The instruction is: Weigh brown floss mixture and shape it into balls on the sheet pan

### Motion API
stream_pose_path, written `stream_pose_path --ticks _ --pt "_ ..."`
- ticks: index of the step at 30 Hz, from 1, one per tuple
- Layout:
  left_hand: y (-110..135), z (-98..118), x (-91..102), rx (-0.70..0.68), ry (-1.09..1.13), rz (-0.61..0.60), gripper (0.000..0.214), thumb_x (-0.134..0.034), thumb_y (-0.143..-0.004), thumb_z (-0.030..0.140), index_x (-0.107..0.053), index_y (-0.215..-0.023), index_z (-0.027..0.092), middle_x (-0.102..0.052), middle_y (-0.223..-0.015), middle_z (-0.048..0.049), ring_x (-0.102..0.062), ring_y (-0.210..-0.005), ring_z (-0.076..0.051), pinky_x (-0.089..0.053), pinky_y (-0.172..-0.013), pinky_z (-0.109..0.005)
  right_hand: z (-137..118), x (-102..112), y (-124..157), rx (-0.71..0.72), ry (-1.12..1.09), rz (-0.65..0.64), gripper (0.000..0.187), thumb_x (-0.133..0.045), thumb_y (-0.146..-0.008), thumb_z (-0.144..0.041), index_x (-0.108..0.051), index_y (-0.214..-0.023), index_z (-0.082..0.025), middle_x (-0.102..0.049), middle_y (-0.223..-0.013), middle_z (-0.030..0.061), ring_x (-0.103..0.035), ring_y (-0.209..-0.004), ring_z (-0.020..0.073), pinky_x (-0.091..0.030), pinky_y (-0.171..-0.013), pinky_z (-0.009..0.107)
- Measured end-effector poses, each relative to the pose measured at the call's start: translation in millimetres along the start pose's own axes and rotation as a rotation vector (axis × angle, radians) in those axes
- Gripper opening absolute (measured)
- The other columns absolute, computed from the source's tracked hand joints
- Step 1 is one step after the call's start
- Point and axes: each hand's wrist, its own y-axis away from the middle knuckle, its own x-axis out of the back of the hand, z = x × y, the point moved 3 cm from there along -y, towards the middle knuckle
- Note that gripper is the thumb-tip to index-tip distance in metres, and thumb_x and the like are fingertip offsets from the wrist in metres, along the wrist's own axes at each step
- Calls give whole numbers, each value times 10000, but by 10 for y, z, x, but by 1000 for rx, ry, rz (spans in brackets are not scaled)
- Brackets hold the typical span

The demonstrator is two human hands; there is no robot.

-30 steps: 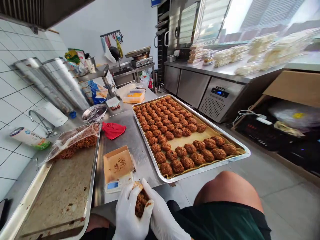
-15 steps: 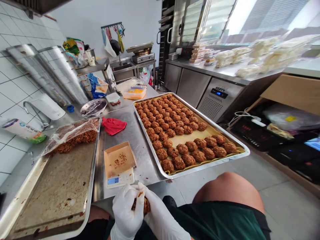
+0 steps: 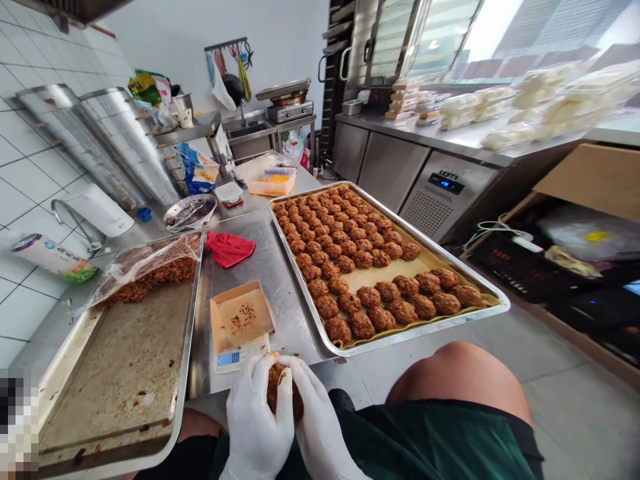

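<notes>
Both my hands wear white gloves and meet low in the middle of the view, cupped around a brown, shaggy-textured ball point(image 3: 274, 387). My left hand point(image 3: 256, 413) wraps its near left side, with the thumb laid along the ball. My right hand point(image 3: 317, 417) curves over the far right side, fingertips meeting the left ones on top. Part of the ball is hidden by the fingers. Just beyond the hands, a small digital scale point(image 3: 256, 349) reading 0.0 bears an open cardboard box point(image 3: 263, 313) with brown crumbs inside.
Rows of similar balls lie on a paper-lined metal tray point(image 3: 500, 301) to the right. At left, another metal tray point(image 3: 115, 373) holds a loose brown mixture point(image 3: 155, 280) under plastic film. A red cloth point(image 3: 231, 250) and a plastic tub point(image 3: 273, 187) stand farther back.
My fingers have shifted from a tight, tilted clasp to a more upright cupping, and more of the ball shows between them. The view has moved slightly; trays, scale and box look the same.
</notes>
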Motion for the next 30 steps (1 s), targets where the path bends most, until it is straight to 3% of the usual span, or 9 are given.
stream_pose_path --ticks 4,10,13,15,17,19,23,30 --pt "-7 -16 -26 -49 32 55 57 -569 -918 257 -621 -909 236 -659 -823 -5 -647 -760 -167 -515 -720 -289 86 3 7 -54 -51 29 190 -649 -864 -394 -666 -839 -206 -647 -832 20 -557 -838 181 -480 -764 299" --pt "-33 -112 20 -89 23 112 212 -617 -885 225 -524 -695 218 -506 -586 55 -508 -506 -102 -428 -551 -236 84 -24 27 -156 -99 -13 201 -682 -833 -386 -686 -848 -186 -674 -846 33 -597 -864 203 -488 -803 318" --pt "-54 -89 85 -234 67 137 150 -601 -873 169 -542 -744 216 -562 -653 28 -562 -577 -120 -472 -608 -247 0 -51 26 -241 -122 -111 169 -704 -810 -324 -697 -898 -180 -690 -884 43 -614 -875 205 -481 -802 313" --pt "-61 -55 118 -307 49 131 56 -582 -878 175 -603 -922 203 -659 -879 -51 -656 -800 -182 -531 -741 -302 -54 -52 19 -285 -147 -195 137 -692 -815 -279 -692 -909 -180 -684 -873 36 -611 -833 184 -472 -765 293" --pt "-69 -29 139 -277 -1 126 294 -563 -886 204 -574 -1178 169 -628 -1200 -154 -621 -1115 -276 -528 -909 -406 -97 -22 3 -248 -150 -207 91 -685 -814 -243 -679 -884 -186 -667 -838 18 -592 -782 162 -460 -732 278" --pt "-78 -17 139 -164 -20 79 426 -533 -902 214 -497 -1323 160 -552 -1360 -180 -534 -1267 -308 -489 -1004 -466 -124 19 -10 -154 -113 -147 81 -695 -799 -217 -664 -872 -200 -651 -830 4 -576 -774 159 -454 -723 276" --pt "-63 27 91 -25 56 -59 280 -498 -934 227 -584 -1200 231 -676 -1165 -81 -645 -1091 -233 -535 -934 -388 -121 7 11 -67 -53 -92 85 -667 -831 -259 -668 -901 -211 -640 -853 12 -561 -796 175 -451 -724 291" --pt "-43 15 50 -46 59 150 25 -604 -889 228 -626 -890 215 -671 -851 -19 -659 -777 -163 -525 -742 -273 -37 -33 31 -74 -128 -99 218 -613 -885 -408 -670 -865 -198 -624 -827 18 -538 -784 168 -449 -747 309"
